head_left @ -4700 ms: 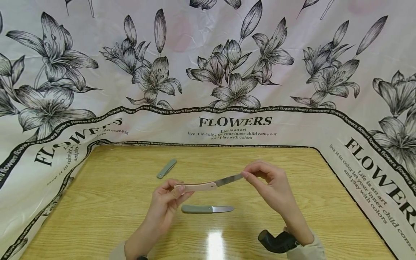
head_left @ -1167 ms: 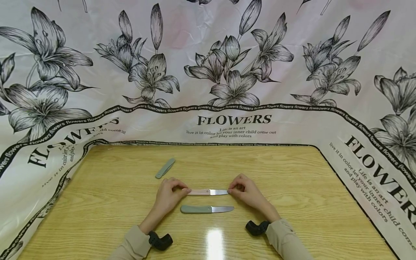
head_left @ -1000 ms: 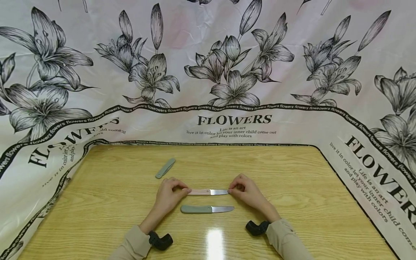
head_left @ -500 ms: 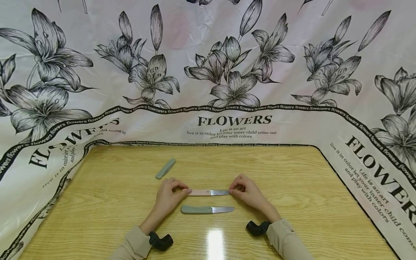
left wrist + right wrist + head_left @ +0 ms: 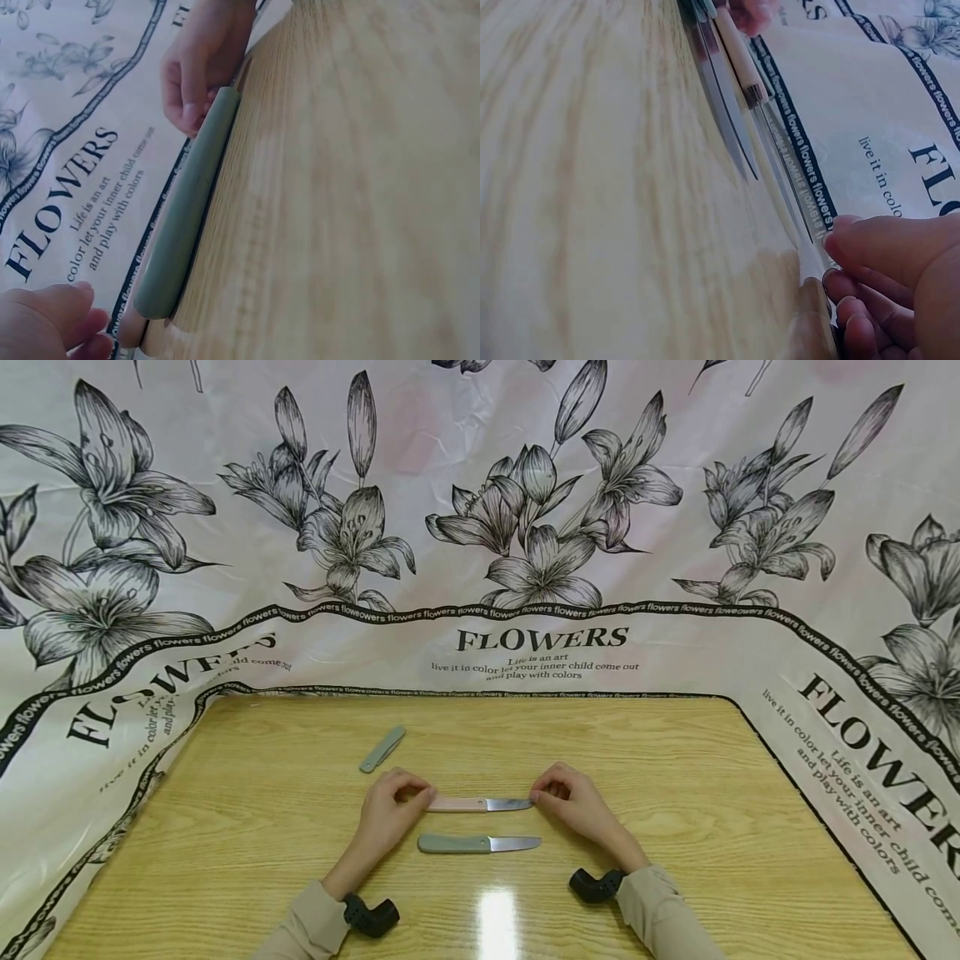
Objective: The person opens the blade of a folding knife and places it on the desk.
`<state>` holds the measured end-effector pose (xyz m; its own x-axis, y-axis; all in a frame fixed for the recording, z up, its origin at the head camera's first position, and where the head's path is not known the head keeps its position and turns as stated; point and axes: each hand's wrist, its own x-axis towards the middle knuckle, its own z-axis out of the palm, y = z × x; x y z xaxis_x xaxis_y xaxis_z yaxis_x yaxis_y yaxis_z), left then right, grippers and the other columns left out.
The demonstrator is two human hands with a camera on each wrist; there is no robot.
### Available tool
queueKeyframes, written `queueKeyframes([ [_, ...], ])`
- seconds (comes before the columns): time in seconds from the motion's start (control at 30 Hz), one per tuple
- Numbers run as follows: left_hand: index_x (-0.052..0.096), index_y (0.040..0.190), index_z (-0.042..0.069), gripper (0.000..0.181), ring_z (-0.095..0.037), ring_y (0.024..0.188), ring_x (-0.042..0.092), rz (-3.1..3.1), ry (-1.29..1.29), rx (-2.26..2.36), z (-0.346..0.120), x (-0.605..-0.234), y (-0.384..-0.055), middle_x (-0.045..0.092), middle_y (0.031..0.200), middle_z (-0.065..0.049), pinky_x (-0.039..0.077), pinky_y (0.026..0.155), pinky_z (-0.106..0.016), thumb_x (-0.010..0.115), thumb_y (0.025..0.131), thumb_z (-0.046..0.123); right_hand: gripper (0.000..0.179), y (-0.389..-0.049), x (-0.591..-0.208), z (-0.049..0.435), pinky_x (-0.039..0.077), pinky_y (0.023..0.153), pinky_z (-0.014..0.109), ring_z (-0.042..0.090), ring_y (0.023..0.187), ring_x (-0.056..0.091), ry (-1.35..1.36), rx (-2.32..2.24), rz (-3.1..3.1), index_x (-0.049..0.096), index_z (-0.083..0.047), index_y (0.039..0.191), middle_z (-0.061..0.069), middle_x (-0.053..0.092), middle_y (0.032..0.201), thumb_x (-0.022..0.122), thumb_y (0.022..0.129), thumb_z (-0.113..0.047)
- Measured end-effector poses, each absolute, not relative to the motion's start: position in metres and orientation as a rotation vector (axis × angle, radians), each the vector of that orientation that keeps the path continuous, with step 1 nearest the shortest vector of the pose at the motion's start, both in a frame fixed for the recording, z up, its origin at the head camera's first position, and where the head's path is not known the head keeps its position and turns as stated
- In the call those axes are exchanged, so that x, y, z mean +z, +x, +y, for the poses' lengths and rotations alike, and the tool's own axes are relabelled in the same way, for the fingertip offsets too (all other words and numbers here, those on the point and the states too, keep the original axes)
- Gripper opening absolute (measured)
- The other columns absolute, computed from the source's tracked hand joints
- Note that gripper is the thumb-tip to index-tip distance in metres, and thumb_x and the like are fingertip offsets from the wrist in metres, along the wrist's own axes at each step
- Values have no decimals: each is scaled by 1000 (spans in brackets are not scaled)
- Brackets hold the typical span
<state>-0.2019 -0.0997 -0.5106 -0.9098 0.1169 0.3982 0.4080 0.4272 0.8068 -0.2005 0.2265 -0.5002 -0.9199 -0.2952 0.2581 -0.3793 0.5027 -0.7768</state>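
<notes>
The pink folding knife (image 5: 457, 805) lies flat on the wooden table (image 5: 675, 760), blade out and pointing to 3 o'clock. The left hand (image 5: 386, 814) is at its 9 o'clock end, by the handle, and the right hand (image 5: 576, 802) is at its 3 o'clock end, by the blade tip. Both hands have bent fingers with the thumbs close to them. In the wrist views the knife's ends lie just beside the fingertips, with nothing seen pinched between them; I cannot tell if they touch. A hand at each end is likely good for keeping a knife straight, and it keeps most of the sharp part away from skin.

The green open knife (image 5: 453, 843) lies just beside it at 6 o'clock, pointing the same way, so the two look lined up on purpose. It sits between the person and the pink one, and in the left wrist view its fat handle hides a lot of the pink one. The closed green knife (image 5: 382, 749) lies slanted toward 10 o'clock, near the left hand. The flower-printed cloth (image 5: 697, 652) stands like a wall at 12 o'clock
</notes>
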Motion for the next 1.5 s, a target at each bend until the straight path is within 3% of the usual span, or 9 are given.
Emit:
queueKeyframes([
  [0.2, 75, 86, 4, 4, -15, 64, 51, -2224, -500, -1538, -101, -511, -207, 61, 80, 0, 43, 56, -23, 75, 89, 8, 5, -199, -500, 227, 43, 61, 25, 14, 69, 50, 571, 1421, -2637, 72, -14, 96, -4, 62, 87, 70, 95, -18],
  [0.43, 73, 83, 11, 8, -10, 63, 49, -2070, -472, -1401, -117, -516, -218, 57, 76, 4, 41, 53, -20, 75, 88, 4, 5, -201, -495, 223, 45, 60, 25, 15, 70, 53, 532, 1445, -2654, 71, -13, 99, -1, 65, 90, 68, 96, -15],
  [0.67, 73, 86, 5, 4, -13, 66, 51, -2067, -342, -1356, -134, -512, -225, 60, 82, -4, 42, 57, -17, 74, 88, 2, 5, -210, -478, 210, 51, 70, 27, 16, 80, 59, 535, 1408, -2670, 70, -10, 99, -1, 66, 92, 68, 95, -13],
  [0.77, 73, 93, 4, 4, -17, 72, 51, -2127, -240, -1362, -140, -508, -224, 60, 91, -8, 42, 64, -22, 74, 90, 6, 4, -217, -471, 203, 53, 73, 29, 16, 82, 59, 572, 1373, -2645, 71, -9, 97, 0, 66, 91, 69, 94, -10],
  [1.07, 60, 122, -2, 41, -38, 107, 37, -2312, -24, -1316, -143, -503, -221, 46, 125, -23, 29, 83, -46, 74, 89, 15, 7, -234, -457, 176, 54, 74, 32, 19, 86, 61, 647, 1377, -2607, 71, -5, 97, 3, 68, 94, 69, 94, -9],
  [1.27, 57, 125, -3, 46, -40, 106, 37, -2345, 20, -1306, -149, -505, -224, 44, 124, -25, 28, 87, -53, 76, 87, 15, 12, -247, -452, 156, 54, 76, 31, 19, 89, 62, 626, 1412, -2634, 71, -3, 102, 4, 68, 98, 68, 94, -11],
  [1.5, 54, 131, -7, 54, -40, 105, 39, -2430, -20, -1242, -158, -506, -228, 47, 121, -26, 30, 88, -53, 75, 89, 20, 20, -261, -445, 129, 56, 81, 36, 26, 96, 64, 730, 1439, -2656, 68, 3, 112, 12, 68, 110, 66, 95, -8],
])
